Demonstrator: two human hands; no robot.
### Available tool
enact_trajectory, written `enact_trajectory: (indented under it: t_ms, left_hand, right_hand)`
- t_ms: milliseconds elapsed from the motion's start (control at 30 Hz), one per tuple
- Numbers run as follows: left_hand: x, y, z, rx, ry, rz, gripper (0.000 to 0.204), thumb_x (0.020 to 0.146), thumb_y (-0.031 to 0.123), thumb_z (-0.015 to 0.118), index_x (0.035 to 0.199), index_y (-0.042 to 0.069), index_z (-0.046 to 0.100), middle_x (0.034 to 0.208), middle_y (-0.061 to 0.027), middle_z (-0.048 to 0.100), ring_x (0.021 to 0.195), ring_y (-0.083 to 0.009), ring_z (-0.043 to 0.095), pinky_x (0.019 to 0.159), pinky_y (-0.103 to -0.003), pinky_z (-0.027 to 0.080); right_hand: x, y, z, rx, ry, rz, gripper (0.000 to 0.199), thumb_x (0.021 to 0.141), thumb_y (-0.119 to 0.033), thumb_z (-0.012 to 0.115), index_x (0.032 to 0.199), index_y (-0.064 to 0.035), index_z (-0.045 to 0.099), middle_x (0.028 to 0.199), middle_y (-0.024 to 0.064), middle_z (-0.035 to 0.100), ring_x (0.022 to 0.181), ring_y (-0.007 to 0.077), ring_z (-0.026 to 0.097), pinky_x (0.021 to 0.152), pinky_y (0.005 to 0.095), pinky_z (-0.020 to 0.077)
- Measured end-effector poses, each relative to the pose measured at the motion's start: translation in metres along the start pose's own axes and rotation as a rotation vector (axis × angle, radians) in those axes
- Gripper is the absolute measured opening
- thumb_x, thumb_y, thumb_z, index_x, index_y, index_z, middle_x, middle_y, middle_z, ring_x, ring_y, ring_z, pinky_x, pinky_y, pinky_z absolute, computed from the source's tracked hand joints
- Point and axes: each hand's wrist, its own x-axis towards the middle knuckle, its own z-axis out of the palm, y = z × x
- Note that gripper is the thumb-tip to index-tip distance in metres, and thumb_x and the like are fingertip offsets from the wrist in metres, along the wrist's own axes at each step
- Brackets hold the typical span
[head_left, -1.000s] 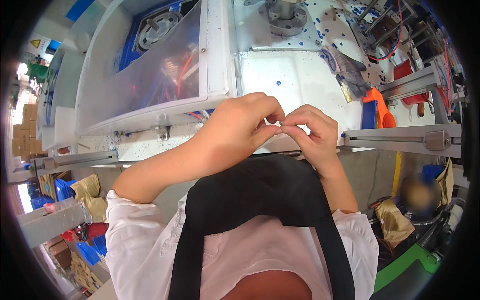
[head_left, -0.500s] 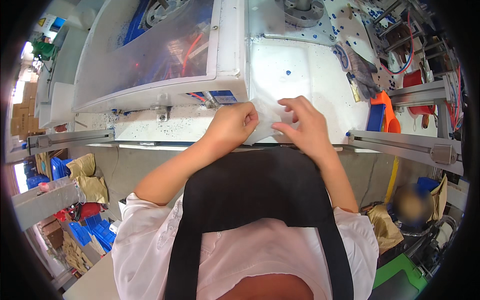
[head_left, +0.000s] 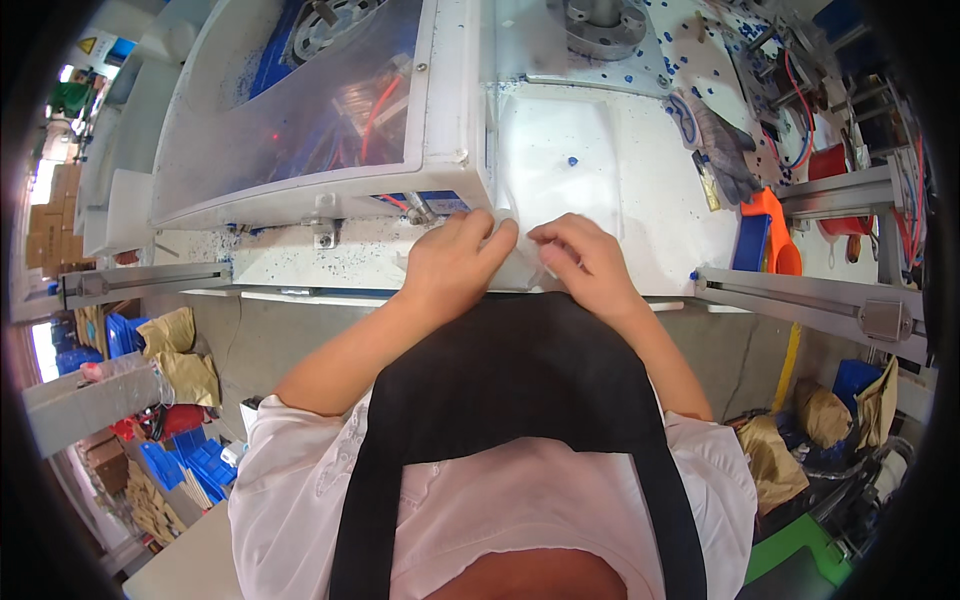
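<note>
At the centre of the frame, a clear plastic bag (head_left: 560, 190) lay flat on the white machine table (head_left: 650, 200), its lower edge pinched between both hands. The left hand (head_left: 455, 265) was closed on the bag's near edge with fingers curled; the right hand (head_left: 585, 262) gripped the same edge just beside it, fingertips pressed to the film. The thin film could have been torn or creased, it was judged, if the two hands had been pulled apart unevenly. Small blue pellets (head_left: 572, 160) were scattered on the table above the hands, and one under the film might have punctured it. The hinged transparent cover (head_left: 300, 110), in the upper left, stood just beside the bag's left edge, where the film could have been snagged.
</note>
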Motion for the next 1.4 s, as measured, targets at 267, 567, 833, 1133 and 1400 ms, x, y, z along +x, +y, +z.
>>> enact_trajectory:
  t_ms: [267,567,833,1133,1400]
  left_hand:
    - [-0.018,0.010,0.009,-0.119,0.014,-0.123,0.031,0.068,0.007,0.071,0.097,0.010,0.059,0.091,-0.0080,0.061,0.077,-0.0266,0.061,0.061,-0.035,0.051]
    - [-0.085,-0.082,-0.037,-0.088,0.015,-0.632,0.022,0.074,-0.004,0.059,0.095,0.003,0.057,0.085,-0.0155,0.056,0.073,-0.0340,0.055,0.065,-0.041,0.045]
    - [-0.088,-0.067,-0.047,-0.159,0.348,-0.626,0.032,0.074,-0.003,0.050,0.104,0.002,0.061,0.107,-0.0146,0.052,0.080,-0.0262,0.052,0.067,-0.031,0.043]
    - [0.032,-0.063,-0.163,-0.439,0.384,-0.110,0.027,0.080,0.008,0.055,0.106,0.004,0.059,0.106,-0.0120,0.056,0.083,-0.0217,0.054,0.071,-0.034,0.045]
    - [0.266,-0.071,-0.086,-1.211,-0.304,-0.533,0.062,0.085,0.050,0.063,0.124,0.004,0.050,0.117,-0.0092,0.056,0.098,-0.0155,0.054,0.079,-0.029,0.043]
  right_hand:
    - [-0.005,0.012,0.015,-0.628,-0.033,-0.099,0.053,0.089,-0.028,0.056,0.139,-0.0189,0.044,0.146,0.0048,0.038,0.139,0.0286,0.027,0.113,0.0479,0.0182]
    - [0.013,0.010,0.010,-0.707,-0.005,-0.016,0.056,0.089,-0.031,0.055,0.142,-0.0173,0.039,0.150,0.0083,0.031,0.140,0.0305,0.025,0.113,0.0489,0.0156]
    - [0.014,0.013,-0.026,-0.156,0.333,-0.092,0.051,0.084,-0.014,0.062,0.133,-0.0058,0.050,0.147,0.0170,0.035,0.136,0.0351,0.031,0.109,0.0411,0.0280]
    - [0.159,0.007,-0.142,0.741,0.906,-0.076,0.034,0.093,-0.026,0.057,0.119,-0.0040,0.058,0.107,0.0049,0.063,0.093,0.0136,0.058,0.076,0.0261,0.0437]
    - [0.232,-0.014,-0.191,1.069,0.669,0.042,0.022,0.090,-0.032,0.062,0.089,-0.0098,0.062,0.077,-0.0003,0.062,0.066,0.0077,0.053,0.051,0.0211,0.0343]
